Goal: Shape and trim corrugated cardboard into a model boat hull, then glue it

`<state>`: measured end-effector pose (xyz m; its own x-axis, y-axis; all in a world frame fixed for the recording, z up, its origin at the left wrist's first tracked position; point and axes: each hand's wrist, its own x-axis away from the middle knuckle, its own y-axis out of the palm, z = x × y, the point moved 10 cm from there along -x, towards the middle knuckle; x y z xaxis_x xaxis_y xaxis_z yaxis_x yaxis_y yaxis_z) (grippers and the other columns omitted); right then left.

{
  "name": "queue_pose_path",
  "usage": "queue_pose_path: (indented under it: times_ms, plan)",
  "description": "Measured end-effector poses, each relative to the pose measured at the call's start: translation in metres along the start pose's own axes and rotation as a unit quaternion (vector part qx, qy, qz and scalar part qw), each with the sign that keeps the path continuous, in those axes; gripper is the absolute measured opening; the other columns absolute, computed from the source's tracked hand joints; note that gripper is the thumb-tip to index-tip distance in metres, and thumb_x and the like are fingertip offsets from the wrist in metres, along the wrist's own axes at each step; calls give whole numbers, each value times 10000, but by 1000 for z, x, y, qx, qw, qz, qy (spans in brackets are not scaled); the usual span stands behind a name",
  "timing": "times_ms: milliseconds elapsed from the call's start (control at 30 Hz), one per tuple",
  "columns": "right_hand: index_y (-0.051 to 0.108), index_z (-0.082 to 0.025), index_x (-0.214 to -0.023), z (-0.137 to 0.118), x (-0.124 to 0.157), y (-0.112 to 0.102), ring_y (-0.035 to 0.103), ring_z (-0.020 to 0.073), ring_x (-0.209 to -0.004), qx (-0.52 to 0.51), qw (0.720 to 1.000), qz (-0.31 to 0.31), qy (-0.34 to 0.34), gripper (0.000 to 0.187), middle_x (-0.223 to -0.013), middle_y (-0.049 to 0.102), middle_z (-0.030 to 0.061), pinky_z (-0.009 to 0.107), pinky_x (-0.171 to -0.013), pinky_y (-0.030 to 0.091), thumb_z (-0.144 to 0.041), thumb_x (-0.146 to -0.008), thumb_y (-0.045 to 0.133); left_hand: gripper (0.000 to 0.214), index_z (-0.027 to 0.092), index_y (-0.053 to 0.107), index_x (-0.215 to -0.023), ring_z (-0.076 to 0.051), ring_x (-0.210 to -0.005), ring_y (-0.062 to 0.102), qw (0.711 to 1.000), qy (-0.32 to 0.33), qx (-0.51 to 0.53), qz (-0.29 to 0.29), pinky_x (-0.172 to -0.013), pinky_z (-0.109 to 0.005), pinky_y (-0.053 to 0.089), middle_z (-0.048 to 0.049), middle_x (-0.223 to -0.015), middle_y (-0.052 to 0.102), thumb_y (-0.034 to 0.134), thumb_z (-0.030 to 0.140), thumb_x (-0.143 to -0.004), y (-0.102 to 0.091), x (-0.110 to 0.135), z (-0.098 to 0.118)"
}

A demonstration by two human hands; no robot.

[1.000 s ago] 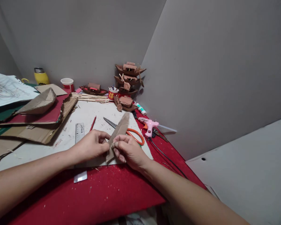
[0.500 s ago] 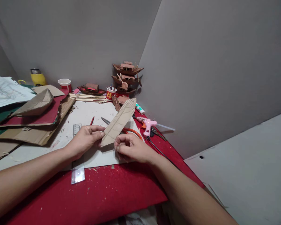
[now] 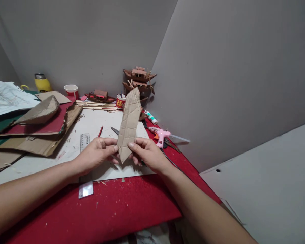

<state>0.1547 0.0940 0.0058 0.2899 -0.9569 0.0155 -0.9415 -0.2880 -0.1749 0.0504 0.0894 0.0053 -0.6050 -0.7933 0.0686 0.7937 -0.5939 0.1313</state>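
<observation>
A long cardboard piece (image 3: 129,123) with pointed ends and crease lines across it is held up over the white board (image 3: 104,118). My left hand (image 3: 98,154) pinches its lower left edge between thumb and fingers. On the opposite edge, my right hand (image 3: 146,154) grips it with the thumb in front and fingers behind. Scissors (image 3: 114,130) lie behind the cardboard, mostly hidden by it. Close to my left hand are a red pencil (image 3: 100,131) and a clear ruler (image 3: 85,190), the ruler partly under my forearm.
Cardboard sheets (image 3: 48,145) are piled at left, topped by a folded cardboard hull (image 3: 39,112). Thin sticks (image 3: 98,106), a model boat (image 3: 100,96) and paper cups (image 3: 71,90) stand at the back. A pink glue gun (image 3: 162,134) with its cord lies right, near the wall.
The cardboard piece has turned more upright, showing its creased face. My right hand has closed on its right edge; before, it was apart from it. My left hand keeps its hold.
</observation>
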Motion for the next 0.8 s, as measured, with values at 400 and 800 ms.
queue_pose_path:
  times_ms: [400, 800]
  plan:
    - [528, -190, -740, 5, 1, 2, 425, 71, -328, 36, 999, -10, 14, 299, -416, 488, -79, 174, -363, 319, -479, -818, 531, 262, 102, 675, -971, -108, -610, 596, 999, -23, 41, -19, -624, -229, 467, -61, -722, 696, 684, 217, -737, 3, -1, -13]
    - [501, -200, -682, -29, 16, 20, 458, 125, -576, 332, 922, 73, -186, 196, -622, 528, -7, 244, -550, 339, -301, -842, 556, 206, 107, 666, -896, -106, -566, 578, 991, 33, -50, 117, -551, -210, 430, -16, -676, 680, 595, 137, -706, -17, 1, -5]
